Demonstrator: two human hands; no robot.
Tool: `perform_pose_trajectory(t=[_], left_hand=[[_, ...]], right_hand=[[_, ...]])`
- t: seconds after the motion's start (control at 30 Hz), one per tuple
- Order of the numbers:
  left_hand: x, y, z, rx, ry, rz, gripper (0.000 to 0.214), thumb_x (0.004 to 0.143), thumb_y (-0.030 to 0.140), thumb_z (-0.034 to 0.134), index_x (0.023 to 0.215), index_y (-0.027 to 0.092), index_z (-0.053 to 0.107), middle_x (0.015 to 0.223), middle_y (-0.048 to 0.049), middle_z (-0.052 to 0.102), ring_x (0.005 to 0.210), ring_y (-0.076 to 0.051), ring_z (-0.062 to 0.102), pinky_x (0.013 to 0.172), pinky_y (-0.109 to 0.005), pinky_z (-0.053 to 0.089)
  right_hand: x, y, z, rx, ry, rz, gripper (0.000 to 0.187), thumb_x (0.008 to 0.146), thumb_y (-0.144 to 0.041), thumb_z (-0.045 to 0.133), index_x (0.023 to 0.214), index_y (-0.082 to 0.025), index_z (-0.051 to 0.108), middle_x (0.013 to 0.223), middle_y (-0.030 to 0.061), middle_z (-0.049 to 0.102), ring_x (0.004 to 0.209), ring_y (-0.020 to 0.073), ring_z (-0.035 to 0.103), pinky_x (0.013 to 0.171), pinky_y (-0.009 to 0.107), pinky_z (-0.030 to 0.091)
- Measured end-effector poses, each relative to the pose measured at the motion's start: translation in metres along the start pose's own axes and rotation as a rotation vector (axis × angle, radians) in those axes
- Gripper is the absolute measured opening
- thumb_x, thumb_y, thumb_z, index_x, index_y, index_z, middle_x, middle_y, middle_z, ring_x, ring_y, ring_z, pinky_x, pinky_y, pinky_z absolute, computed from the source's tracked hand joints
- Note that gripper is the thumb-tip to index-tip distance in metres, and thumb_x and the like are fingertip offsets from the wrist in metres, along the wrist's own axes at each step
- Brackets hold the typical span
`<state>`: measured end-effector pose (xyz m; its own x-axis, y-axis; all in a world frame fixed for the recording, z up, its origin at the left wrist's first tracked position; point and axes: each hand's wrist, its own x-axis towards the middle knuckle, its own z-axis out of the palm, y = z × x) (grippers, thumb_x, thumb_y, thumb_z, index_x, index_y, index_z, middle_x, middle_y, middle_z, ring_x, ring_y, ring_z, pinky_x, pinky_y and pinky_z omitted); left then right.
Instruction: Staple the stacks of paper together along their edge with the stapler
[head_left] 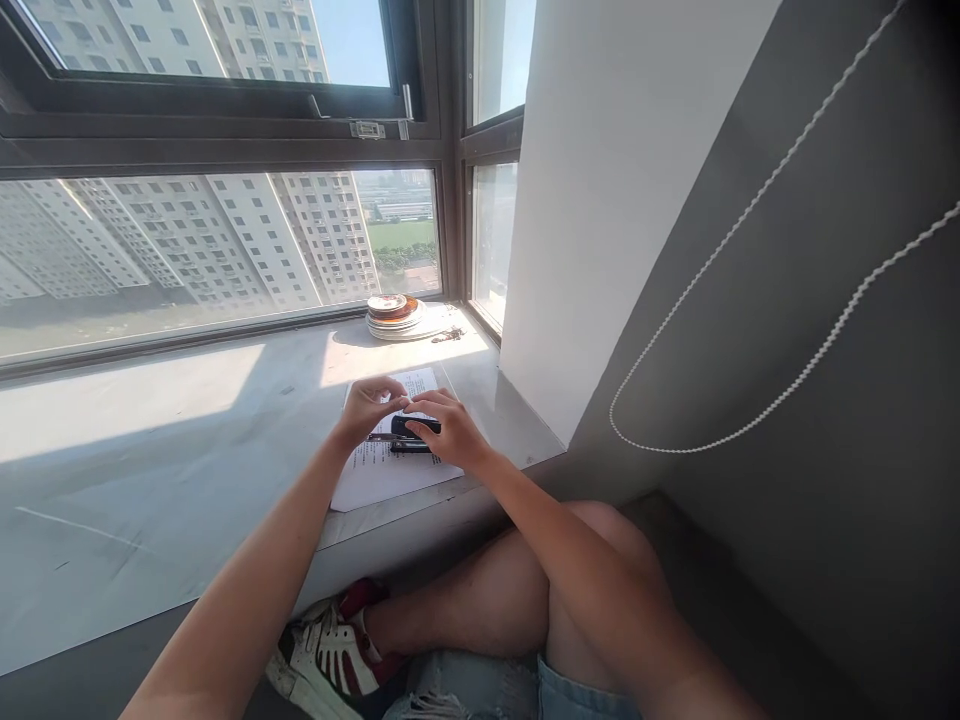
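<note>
A small black stapler-like object point(413, 428) sits above a printed sheet of paper point(382, 475) on the grey window sill point(150, 470). My right hand point(452, 432) is wrapped round the black object from the right. My left hand point(369, 404) comes in from the left with its fingers curled and its fingertips pinched at the object's top front end. Both hands meet over the paper. What the left fingertips pinch is too small to make out.
A stack of plates or discs point(397, 316) stands at the back of the sill by the window corner. A white wall column point(600, 200) and a grey wall with a bead cord point(750, 200) rise on the right. My bare knee point(525, 590) and a sneaker point(330, 650) are below the sill.
</note>
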<state>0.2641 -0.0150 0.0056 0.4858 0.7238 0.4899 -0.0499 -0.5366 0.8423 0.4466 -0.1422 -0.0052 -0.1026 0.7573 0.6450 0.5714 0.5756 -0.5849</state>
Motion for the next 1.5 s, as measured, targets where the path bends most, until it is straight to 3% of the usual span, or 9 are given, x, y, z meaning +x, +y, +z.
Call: perform_pose_trajectory(t=[0.2,0.3,0.43,0.6,0.77,0.9,1.13,1.33,1.5], left_hand=[[0.0,-0.001,0.003,-0.019,-0.037,0.003,0.038,0.071,0.057,0.096,0.08,0.022,0.083,0.078,-0.0069,0.073,0.076,-0.024,0.061,0.077,-0.038,0.047],[0.004,-0.005,-0.005,-0.045,0.042,0.017,0.053,0.087,0.073,0.073,0.093,0.021,0.083,0.084,-0.0099,0.074,0.079,-0.025,0.061,0.079,-0.039,0.047],[0.009,-0.024,-0.05,0.355,0.466,-0.067,0.026,0.095,0.045,0.068,0.093,0.022,0.08,0.091,-0.0093,0.074,0.09,-0.028,0.064,0.094,-0.042,0.048],[0.003,-0.052,-0.104,0.843,0.631,-0.442,0.023,0.091,0.026,0.061,0.106,0.016,0.076,0.125,-0.0207,0.07,0.125,-0.039,0.06,0.118,-0.056,0.039],[0.002,-0.064,-0.103,0.926,0.582,-0.63,0.048,0.093,0.031,0.061,0.135,0.009,0.068,0.163,-0.0311,0.045,0.158,-0.05,0.03,0.126,-0.072,0.021],[0.004,-0.064,-0.096,0.992,0.447,-0.686,0.048,0.096,0.028,0.055,0.139,0.008,0.067,0.165,-0.0293,0.046,0.159,-0.046,0.031,0.129,-0.071,0.017],[0.0,-0.054,-0.096,1.102,0.48,-0.681,0.042,0.093,0.024,0.056,0.13,0.009,0.07,0.146,-0.0306,0.057,0.146,-0.046,0.047,0.116,-0.058,0.044],[0.003,-0.059,-0.096,1.106,0.428,-0.687,0.057,0.095,0.026,0.057,0.149,0.012,0.06,0.166,-0.0279,0.042,0.156,-0.046,0.036,0.124,-0.067,0.033],[0.003,-0.062,-0.096,1.104,0.378,-0.676,0.047,0.094,0.022,0.055,0.139,0.016,0.068,0.156,-0.0231,0.058,0.15,-0.042,0.047,0.125,-0.068,0.031]], right_hand=[[0.0,-0.006,-0.002,0.057,0.036,0.03,0.017,0.102,-0.024,0.068,0.113,-0.025,0.081,0.116,0.0062,0.081,0.115,0.0243,0.067,0.103,0.041,0.056],[0.005,-0.005,-0.012,0.071,0.084,0.114,0.016,0.1,-0.03,0.068,0.109,-0.026,0.081,0.115,0.0052,0.081,0.113,0.0244,0.069,0.104,0.042,0.055],[0.012,0.019,-0.041,0.021,0.127,0.419,0.02,0.101,-0.035,0.063,0.102,-0.024,0.08,0.108,0.0032,0.082,0.099,0.0211,0.073,0.094,0.037,0.056],[0.01,0.072,-0.07,-0.227,-0.038,0.598,0.023,0.095,-0.021,0.066,0.115,-0.02,0.078,0.118,0.0057,0.081,0.097,0.0193,0.071,0.092,0.032,0.055],[0.008,0.1,-0.064,-0.277,-0.09,0.527,0.034,0.097,-0.017,0.065,0.13,-0.018,0.074,0.136,0.0097,0.075,0.123,0.0242,0.064,0.11,0.037,0.049],[0.009,0.106,-0.055,-0.316,-0.087,0.501,0.04,0.097,-0.015,0.064,0.136,-0.019,0.071,0.148,0.0115,0.068,0.14,0.0296,0.051,0.121,0.043,0.04],[0.01,0.111,-0.057,-0.285,-0.037,0.533,0.039,0.096,-0.017,0.066,0.134,-0.019,0.074,0.127,0.0103,0.077,0.128,0.0278,0.06,0.11,0.04,0.05],[0.011,0.114,-0.057,-0.245,0.051,0.554,0.019,0.089,-0.015,0.071,0.102,-0.021,0.084,0.133,0.0089,0.076,0.123,0.0262,0.065,0.11,0.039,0.051],[0.01,0.113,-0.055,-0.212,0.157,0.584,0.02,0.086,-0.011,0.065,0.093,-0.021,0.082,0.125,0.0066,0.078,0.11,0.0219,0.07,0.099,0.034,0.056]])
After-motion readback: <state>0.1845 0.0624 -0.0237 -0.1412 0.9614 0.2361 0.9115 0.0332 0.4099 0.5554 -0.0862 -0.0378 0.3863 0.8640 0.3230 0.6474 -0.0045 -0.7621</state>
